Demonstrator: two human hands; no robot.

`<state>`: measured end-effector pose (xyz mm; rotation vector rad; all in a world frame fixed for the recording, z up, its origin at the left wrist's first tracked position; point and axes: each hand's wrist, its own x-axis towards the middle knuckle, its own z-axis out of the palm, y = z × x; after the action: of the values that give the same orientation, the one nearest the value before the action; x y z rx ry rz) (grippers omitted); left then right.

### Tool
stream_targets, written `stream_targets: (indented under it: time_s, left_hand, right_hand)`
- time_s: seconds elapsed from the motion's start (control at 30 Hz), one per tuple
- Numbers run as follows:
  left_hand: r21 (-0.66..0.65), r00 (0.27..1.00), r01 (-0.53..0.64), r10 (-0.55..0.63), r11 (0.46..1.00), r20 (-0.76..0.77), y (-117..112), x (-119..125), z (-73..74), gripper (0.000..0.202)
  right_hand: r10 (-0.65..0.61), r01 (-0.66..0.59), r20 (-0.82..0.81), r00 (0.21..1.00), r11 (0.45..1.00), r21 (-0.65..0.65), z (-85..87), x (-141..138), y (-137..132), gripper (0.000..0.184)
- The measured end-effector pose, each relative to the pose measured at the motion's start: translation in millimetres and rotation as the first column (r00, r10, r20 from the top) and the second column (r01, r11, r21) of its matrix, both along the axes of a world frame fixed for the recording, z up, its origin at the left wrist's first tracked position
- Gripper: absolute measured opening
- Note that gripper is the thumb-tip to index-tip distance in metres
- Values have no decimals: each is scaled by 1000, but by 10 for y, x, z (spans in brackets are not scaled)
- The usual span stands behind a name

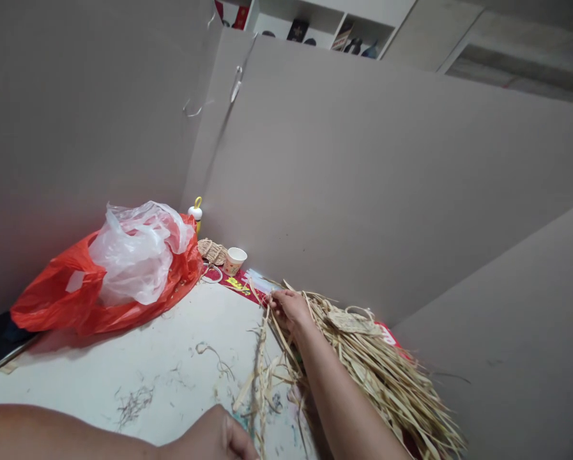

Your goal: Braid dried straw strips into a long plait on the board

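My right hand (pixel 289 308) reaches forward onto a heap of dry straw strips (pixel 382 370) lying along the right side of the white table (pixel 123 377); its fingers are curled and pinch a few strips at the heap's far end. Near the bottom edge, my left hand (pixel 216 437) is closed in a fist around a thin bunch of straw strands (pixel 257 390) that rise toward the right hand. Its fingertips are partly cut off by the frame.
A red plastic bag (pixel 66 294) with a clear bag (pixel 133 252) on top sits at the left. A paper cup (pixel 234 260), a small woven straw piece (pixel 212 250) and a white-and-yellow bottle (pixel 196 212) stand in the far corner. Grey partition boards (pixel 363 160) enclose the table. Loose straw scraps (pixel 133 402) litter it.
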<state>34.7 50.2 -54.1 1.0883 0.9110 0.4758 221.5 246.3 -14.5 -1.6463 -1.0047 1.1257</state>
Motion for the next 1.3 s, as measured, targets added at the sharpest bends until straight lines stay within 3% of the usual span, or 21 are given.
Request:
stream_targets:
  time_s: [0.07, 0.17, 0.23, 0.37, 0.47, 0.6, 0.8, 0.93, 1.1, 1.2, 1.3]
  left_hand:
    - [-23, 998, 13, -14, 1000, -63, 24, -1, 89, 26]
    - [-71, 991, -114, 108, 991, -76, 60, -5, 245, 15]
    - [-160, 983, -185, 180, 970, -47, 90, -14, 329, 15]
    - [-246, 982, -155, 176, 957, 66, 163, -54, 415, 18]
    - [-261, 988, -84, 115, 962, 106, 201, -86, 452, 16]
    - [-220, 993, 31, -6, 975, 115, 225, -114, 480, 18]
    - [-253, 986, 18, 25, 967, 167, 275, -129, 383, 18]
    - [-250, 983, 77, -32, 965, 181, 289, -138, 375, 21]
    - [-173, 986, 137, -117, 975, 123, 259, -141, 417, 29]
    - [-9, 987, 161, -161, 987, 12, 206, -145, 464, 33]
    - [174, 969, 243, -232, 954, -83, 120, -152, 525, 30]
  right_hand:
    - [-42, 43, -23, 999, 998, 54, 16, -6, 36, 31]
    - [-132, 142, -68, 989, 975, 168, 64, 44, 73, 17]
    - [-205, 226, -106, 973, 940, 257, 123, 119, 87, 8]
    - [-317, 365, -184, 930, 847, 386, 311, 325, 70, 9]
    - [-334, 395, -212, 918, 814, 426, 476, 455, 15, 10]
    - [-306, 371, -213, 928, 814, 448, 624, 529, -69, 12]
    - [-312, 377, -217, 925, 828, 416, 598, 640, -229, 18]
    - [-360, 418, -214, 908, 819, 393, 560, 808, -396, 19]
    - [-392, 447, -216, 894, 797, 406, 650, 968, -595, 17]
    - [-391, 443, -208, 897, 792, 421, 754, 999, -681, 17]
    - [-392, 435, -191, 900, 788, 435, 811, 985, -718, 16]
